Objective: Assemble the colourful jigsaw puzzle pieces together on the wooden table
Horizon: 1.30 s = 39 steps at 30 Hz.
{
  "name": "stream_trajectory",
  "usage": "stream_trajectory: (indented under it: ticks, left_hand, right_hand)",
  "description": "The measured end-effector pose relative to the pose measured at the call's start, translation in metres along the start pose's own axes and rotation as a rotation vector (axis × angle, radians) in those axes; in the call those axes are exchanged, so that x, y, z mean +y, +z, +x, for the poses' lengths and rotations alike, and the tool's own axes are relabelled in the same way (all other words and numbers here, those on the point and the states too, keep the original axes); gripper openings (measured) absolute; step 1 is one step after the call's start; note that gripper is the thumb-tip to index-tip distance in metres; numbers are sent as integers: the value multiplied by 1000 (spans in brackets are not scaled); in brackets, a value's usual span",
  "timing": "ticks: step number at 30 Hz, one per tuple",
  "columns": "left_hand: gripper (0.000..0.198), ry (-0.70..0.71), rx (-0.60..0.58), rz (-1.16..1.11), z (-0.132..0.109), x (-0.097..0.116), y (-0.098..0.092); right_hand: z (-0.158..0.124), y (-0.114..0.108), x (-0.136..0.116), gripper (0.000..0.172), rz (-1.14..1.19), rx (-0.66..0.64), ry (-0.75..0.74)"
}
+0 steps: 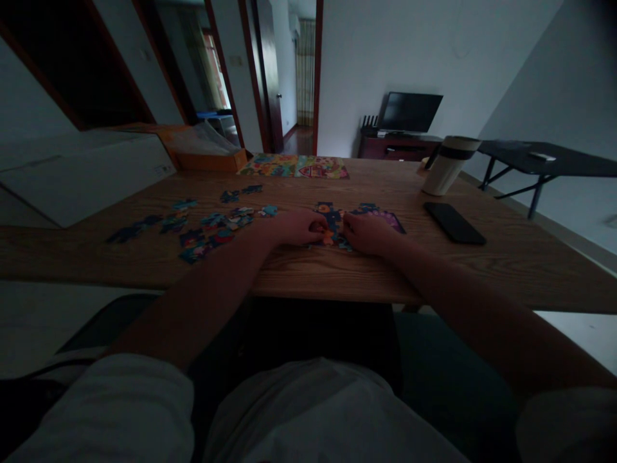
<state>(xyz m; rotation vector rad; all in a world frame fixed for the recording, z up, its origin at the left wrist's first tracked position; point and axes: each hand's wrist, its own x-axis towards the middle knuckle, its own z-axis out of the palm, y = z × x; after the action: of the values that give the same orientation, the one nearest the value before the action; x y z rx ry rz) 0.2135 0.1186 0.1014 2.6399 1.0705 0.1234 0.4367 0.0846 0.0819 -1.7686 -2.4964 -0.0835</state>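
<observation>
"You have your left hand (296, 228) curled toward your right hand (370, 234), both over the jigsaw pieces (333, 225) on the wooden table (482, 270)."

"Yes, but I can't tell whether either hand is grasping a piece. Your fingers and the dim light hide that."

"Your loose pieces (212, 225) lie spread out on your left, probably so each one shows."

"And your illustrated card (294, 167) sits at the far edge, likely kept in view. I can't read any writing on it."
</observation>
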Motion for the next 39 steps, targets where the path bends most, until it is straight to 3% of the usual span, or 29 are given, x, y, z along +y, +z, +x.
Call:
stream_trajectory:
  ticks: [5, 12, 20, 23, 29, 33, 39]
  left_hand:
    - [55, 24, 36, -5, 2, 15, 9]
    - [48, 46, 22, -5, 7, 16, 17]
    - [52, -26, 19, -31, 7, 19, 14]
    - [53, -47, -2, -33, 7, 22, 13]
    - [53, -32, -24, -55, 5, 22, 9]
    - [63, -27, -57, -80, -1, 14, 0]
    - [56, -45, -16, -83, -7, -2, -7]
  right_hand:
    - [2, 6, -2, 36, 13, 23, -5]
    - [2, -6, 11, 34, 182, -5, -72]
    - [0, -17, 51, 40, 394, -265, -105]
    - [0, -16, 51, 45, 399, -303, -121]
    - [-2, -20, 42, 38, 323, -290, -124]
    - [-5, -23, 37, 34, 259, -274, -93]
    - [-9, -27, 30, 47, 223, -240, -78]
